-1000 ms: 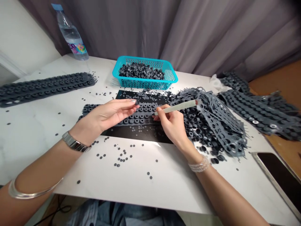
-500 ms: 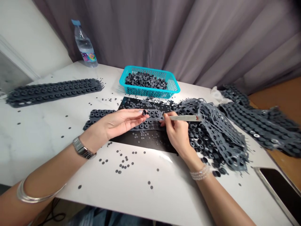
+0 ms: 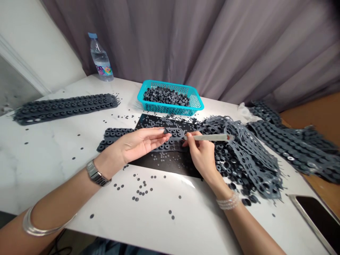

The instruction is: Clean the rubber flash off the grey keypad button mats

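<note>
My left hand (image 3: 136, 143), palm turned partly up, pinches a small black rubber bushing (image 3: 165, 131) between thumb and fingertips. My right hand (image 3: 201, 152) grips a slim pale stick-like tool (image 3: 209, 137), its working tip hidden near the fingers. Both hands are above a dark grey rubber sheet (image 3: 113, 134) set with rows of ring-shaped pieces, and the left hand covers part of it. Under that sheet lies a black mat (image 3: 170, 164) scattered with small grey discs. To the right of my right hand is a pile of loose black bushings (image 3: 228, 166).
A turquoise basket (image 3: 170, 109) full of black pieces stands behind the mat. Perforated rubber sheets (image 3: 249, 159) heap up at right, near a phone (image 3: 318, 216). A stacked rubber strip (image 3: 66, 108) and a water bottle (image 3: 102, 62) are at left. Small discs dot the white table (image 3: 106, 198).
The bushing in my left fingertips has turned, and its round opening shows less. My right hand keeps its grip on the tool. The whole view has shifted slightly.
</note>
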The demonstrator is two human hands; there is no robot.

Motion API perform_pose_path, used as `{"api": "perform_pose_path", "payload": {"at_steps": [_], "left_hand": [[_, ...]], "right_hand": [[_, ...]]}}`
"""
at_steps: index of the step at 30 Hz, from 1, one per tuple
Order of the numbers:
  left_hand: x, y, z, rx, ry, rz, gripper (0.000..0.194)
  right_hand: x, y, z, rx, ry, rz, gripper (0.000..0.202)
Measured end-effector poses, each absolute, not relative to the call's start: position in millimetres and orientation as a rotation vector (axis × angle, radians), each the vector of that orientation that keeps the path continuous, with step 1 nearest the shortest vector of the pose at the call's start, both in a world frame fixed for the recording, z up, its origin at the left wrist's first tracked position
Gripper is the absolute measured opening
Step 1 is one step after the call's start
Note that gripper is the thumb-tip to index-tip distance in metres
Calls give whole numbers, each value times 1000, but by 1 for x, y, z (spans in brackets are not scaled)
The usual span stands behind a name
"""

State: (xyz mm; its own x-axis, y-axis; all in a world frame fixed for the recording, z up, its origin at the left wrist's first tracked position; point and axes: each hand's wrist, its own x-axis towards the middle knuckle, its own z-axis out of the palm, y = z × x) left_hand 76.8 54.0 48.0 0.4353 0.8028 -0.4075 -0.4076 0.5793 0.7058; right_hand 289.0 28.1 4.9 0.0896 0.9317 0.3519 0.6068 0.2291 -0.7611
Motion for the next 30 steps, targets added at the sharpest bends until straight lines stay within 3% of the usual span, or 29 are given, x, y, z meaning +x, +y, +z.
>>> {"api": "perform_pose_path", "payload": {"at_steps": [8, 12, 16, 19, 25, 30], "left_hand": [[79, 65, 43, 530, 859, 872, 17], [85, 68, 39, 544, 830, 861, 31], [91, 67, 36, 609, 835, 853, 12], [95, 67, 36, 997, 977, 848, 25], [108, 68, 34, 2258, 1322, 665, 25], [116, 69, 23, 2566, 1278, 473, 26]], "right_hand": [[284, 30, 10, -1412, -1455, 572, 45], [280, 32, 6, -1430, -1580, 591, 43], [278, 34, 2, -1455, -1627, 589, 39], [277, 35, 1, -1445, -1646, 572, 38], [275, 34, 1, -1451, -1673, 530, 35], [275, 34, 1, -1448, -1690, 506, 32]]}}
